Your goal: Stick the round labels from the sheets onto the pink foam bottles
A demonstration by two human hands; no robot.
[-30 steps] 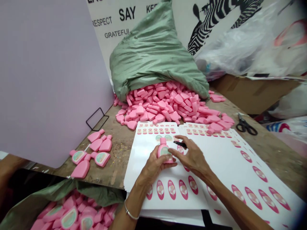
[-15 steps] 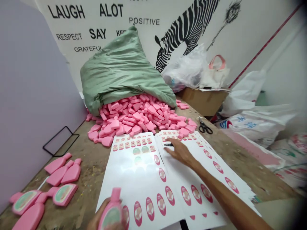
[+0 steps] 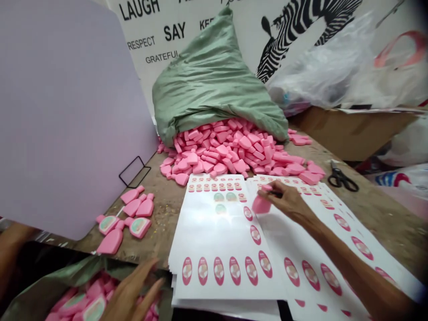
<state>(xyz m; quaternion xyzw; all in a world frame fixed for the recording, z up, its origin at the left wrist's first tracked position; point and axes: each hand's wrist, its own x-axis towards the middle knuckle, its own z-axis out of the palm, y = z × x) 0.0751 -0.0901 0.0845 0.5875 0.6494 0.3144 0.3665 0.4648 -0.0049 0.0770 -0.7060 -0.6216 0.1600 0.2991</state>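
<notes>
My right hand (image 3: 287, 200) grips a pink bottle-shaped piece (image 3: 261, 204) by its neck above the sticker sheets (image 3: 207, 232). A dark, thin tool (image 3: 276, 193), its kind unclear, also sticks out of these fingers. Down at the lower left, my left hand (image 3: 133, 292) is open with fingers spread over a green sack (image 3: 40, 290), which holds many pink bottle-shaped pieces (image 3: 72, 305), some with pale green labels. The sheets carry oval pink stickers, small pink labels and a few round green ones.
Loose pink pieces (image 3: 234, 149) spill from a large green bag (image 3: 214, 80) at the back. Several more (image 3: 138, 226) lie at the left, near a black wire stand (image 3: 135, 171). Scissors (image 3: 341, 178) rest on the right. Another person's arm (image 3: 13, 245) shows at the left edge.
My left hand has let go of its labelled pink piece and moved down-left over the sack. My right hand has picked up a pink piece. The view has swung left and down.
</notes>
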